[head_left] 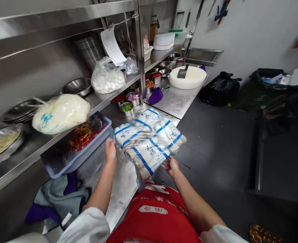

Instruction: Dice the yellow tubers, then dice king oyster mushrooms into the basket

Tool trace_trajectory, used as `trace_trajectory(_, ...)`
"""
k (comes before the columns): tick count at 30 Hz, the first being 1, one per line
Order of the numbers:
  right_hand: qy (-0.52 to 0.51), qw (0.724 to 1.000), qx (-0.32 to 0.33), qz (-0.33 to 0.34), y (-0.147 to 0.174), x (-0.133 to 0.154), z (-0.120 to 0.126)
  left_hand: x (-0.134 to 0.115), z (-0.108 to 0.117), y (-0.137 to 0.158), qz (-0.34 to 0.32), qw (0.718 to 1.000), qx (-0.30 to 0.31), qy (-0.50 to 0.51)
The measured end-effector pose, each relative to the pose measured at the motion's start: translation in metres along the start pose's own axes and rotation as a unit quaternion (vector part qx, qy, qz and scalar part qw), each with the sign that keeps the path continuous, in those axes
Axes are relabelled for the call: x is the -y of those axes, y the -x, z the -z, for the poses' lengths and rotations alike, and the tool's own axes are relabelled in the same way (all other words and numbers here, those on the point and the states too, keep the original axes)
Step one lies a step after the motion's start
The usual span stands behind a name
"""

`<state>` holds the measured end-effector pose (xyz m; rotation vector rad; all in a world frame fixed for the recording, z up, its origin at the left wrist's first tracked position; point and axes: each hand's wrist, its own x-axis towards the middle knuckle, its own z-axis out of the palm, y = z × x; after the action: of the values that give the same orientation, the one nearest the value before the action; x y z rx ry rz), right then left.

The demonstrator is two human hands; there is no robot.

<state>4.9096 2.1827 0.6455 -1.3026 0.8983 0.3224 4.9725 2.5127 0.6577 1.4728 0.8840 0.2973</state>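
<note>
In the head view, a red apron (154,216) with white print fills the bottom middle, with white sleeves on either side. Just ahead of it, the two hands hold a clear plastic bag of white packets banded in blue. The left hand (110,151) is closed at the bag's left edge; the right hand (171,165) grips its near right corner, fingers partly hidden beneath. The bag of packets (149,143) is held over the front edge of the steel tabletop (110,190), part of it above the dark floor (209,148).

To the left, a blue-grey bin (79,160) holds chopped red and yellow pieces, and a grey and purple cloth (60,197) lies near it. Beyond the bag stand small metal cups, one with chopped greens (127,107). Farther back, a thick round white cutting board (188,78) carries a cleaver (182,72). On the shelf (98,101) rests a plastic bag of white pieces (108,81).
</note>
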Motion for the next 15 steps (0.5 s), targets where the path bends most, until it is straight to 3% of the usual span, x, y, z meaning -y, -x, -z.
trace_trajectory(4, 0.051, 0.998, 0.014, -0.019, -0.024, 0.019, -0.028, 0.006, -0.059, -0.006, -0.070, 0.991, 0.064, -0.094)
trace_trajectory(8, 0.152, 0.985, 0.064, -0.043, -0.035, 0.040, -0.030, 0.009, -0.086, 0.001, -0.146, 0.961, 0.055, -0.229)
trace_trajectory(12, 0.244, 0.947, 0.190, -0.089, -0.027, 0.083, 0.011, 0.014, -0.085, 0.007, -0.165, 0.938, 0.052, -0.302)
trace_trajectory(15, 0.279, 0.900, 0.323, -0.087, -0.037, 0.145, 0.055, 0.018, -0.084, 0.009, -0.165, 0.937, 0.019, -0.307)
